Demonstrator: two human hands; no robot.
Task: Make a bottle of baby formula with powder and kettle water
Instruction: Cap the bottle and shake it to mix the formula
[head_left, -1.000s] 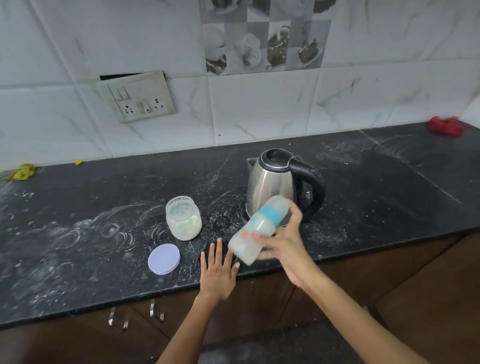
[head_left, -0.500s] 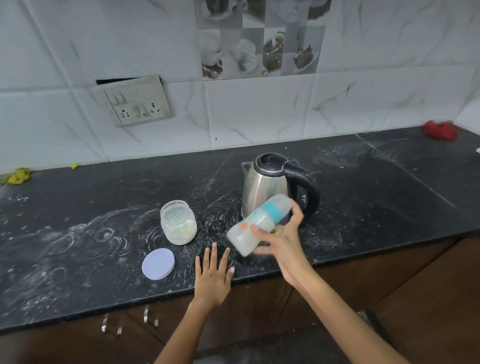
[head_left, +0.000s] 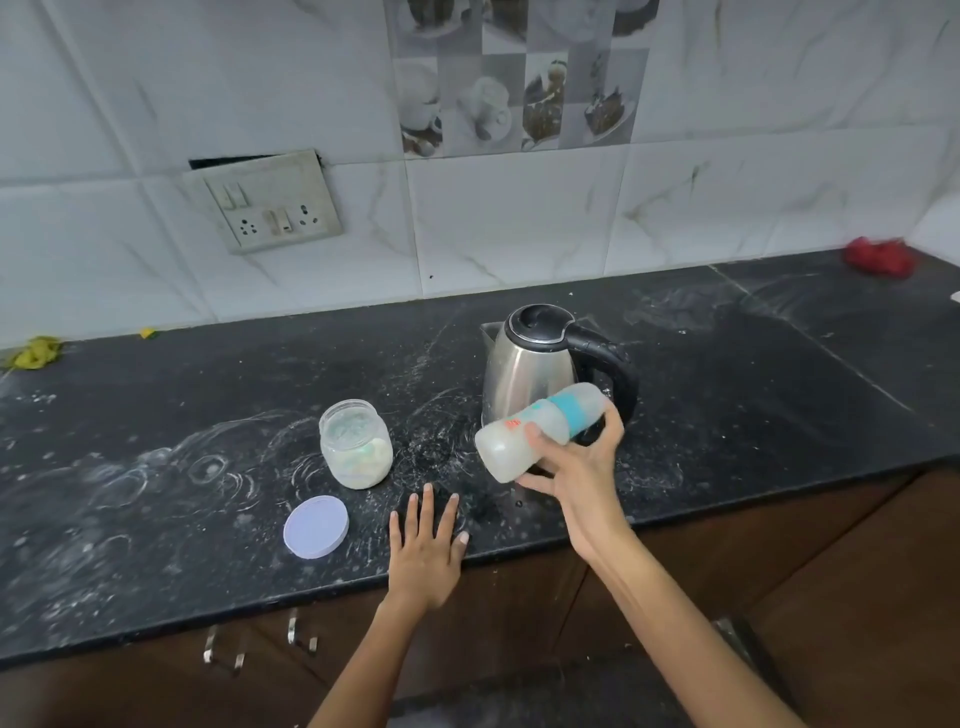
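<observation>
One view is available, the head camera. The right hand (head_left: 574, 462) grips the baby bottle (head_left: 540, 428) around its middle, thumb on the near side and fingers wrapped behind, holding it clear of the countertop (head_left: 156, 467). The bottle's long axis lies close to horizontal, tilted slightly: the base points toward the left hand, and the capped end points up and away to the right, past the fingertips. The left hand (head_left: 426, 545) rests flat on the countertop edge, fingers straight and spread, grasping nothing; it sits just below and to the left of the bottle base, not touching it.

The bottle is translucent and cloudy, with milky contents visible through the wall, a teal collar ring below a clear cap, and red graduation marks near the thumb. Judged from the tilted, capped bottle, the step in hand is mixing by shaking; the task appears near completion.

The kettle (head_left: 535, 369) stands upright directly behind the right hand, lid closed, handle toward the right. The powder jar (head_left: 356, 447) stands open beyond and to the left of the left hand; its lid (head_left: 316, 526) lies flat just left of that hand.
</observation>
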